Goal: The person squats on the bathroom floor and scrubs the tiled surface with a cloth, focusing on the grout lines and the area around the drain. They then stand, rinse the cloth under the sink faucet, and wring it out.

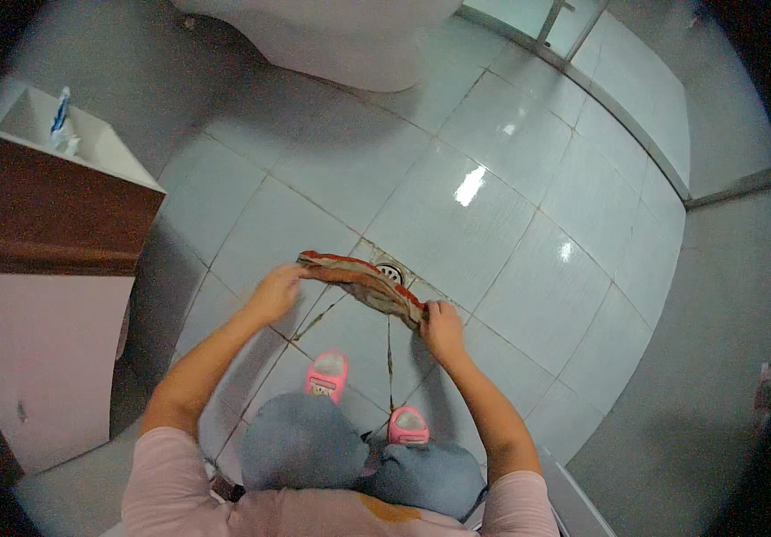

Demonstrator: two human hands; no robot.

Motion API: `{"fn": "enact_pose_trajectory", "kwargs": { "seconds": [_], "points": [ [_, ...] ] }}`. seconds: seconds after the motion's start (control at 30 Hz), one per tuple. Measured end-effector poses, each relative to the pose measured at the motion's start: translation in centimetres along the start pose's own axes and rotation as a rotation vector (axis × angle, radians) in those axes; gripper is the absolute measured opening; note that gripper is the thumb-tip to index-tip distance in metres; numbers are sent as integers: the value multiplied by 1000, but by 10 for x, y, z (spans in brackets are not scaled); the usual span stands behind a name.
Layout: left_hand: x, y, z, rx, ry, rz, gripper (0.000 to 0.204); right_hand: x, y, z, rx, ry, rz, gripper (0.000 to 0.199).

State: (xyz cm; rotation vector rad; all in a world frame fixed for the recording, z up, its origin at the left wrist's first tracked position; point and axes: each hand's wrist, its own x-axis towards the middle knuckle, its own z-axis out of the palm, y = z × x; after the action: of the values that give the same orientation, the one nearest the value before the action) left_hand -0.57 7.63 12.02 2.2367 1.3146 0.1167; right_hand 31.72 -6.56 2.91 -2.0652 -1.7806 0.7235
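Both hands gripped a twisted, wet-looking red and brownish cloth (363, 282) above the grey tiled bathroom floor (511, 242).

The left hand (275, 294) was clenched around the cloth's left end and the right hand (443, 328) around its right end, so the cloth stretched between them over a round metal floor drain (391, 269) near the middle of the floor. Two pink slippers (327, 374) stood on the tiles below the cloth. A brown wooden cabinet with a white basin (54, 206) stood at the floor's left edge, holding a blue and white tube (61, 115).
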Motion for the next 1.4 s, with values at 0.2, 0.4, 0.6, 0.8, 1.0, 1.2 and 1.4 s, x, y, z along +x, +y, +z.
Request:
{"fn": "enact_pose_trajectory", "kwargs": {
  "seconds": [0.2,0.4,0.6,0.8,1.0,1.2,1.4],
  "points": [
    [67,-7,67,192,-13,214,24,11,19,-1,97,-98,78,21],
    [113,-55,58,-271,-406,-31,21,24,34,-13,311,-237,374,35],
    [124,-40,50,15,-598,86,31,42,3,-23,20,-292,212,34],
    [133,-60,45,-181,-491,46,25,53,33,-20,563,-143,509,20],
    [161,-52,53,239,-140,212,28,80,40,-20,426,74,444,18],
    [136,-10,47,149,-154,510,28,78,8,-29,-189,155,65,21],
    [107,-36,63,100,-112,444,24,60,-4,-30,-210,-75,-88,28]
  ]
}}
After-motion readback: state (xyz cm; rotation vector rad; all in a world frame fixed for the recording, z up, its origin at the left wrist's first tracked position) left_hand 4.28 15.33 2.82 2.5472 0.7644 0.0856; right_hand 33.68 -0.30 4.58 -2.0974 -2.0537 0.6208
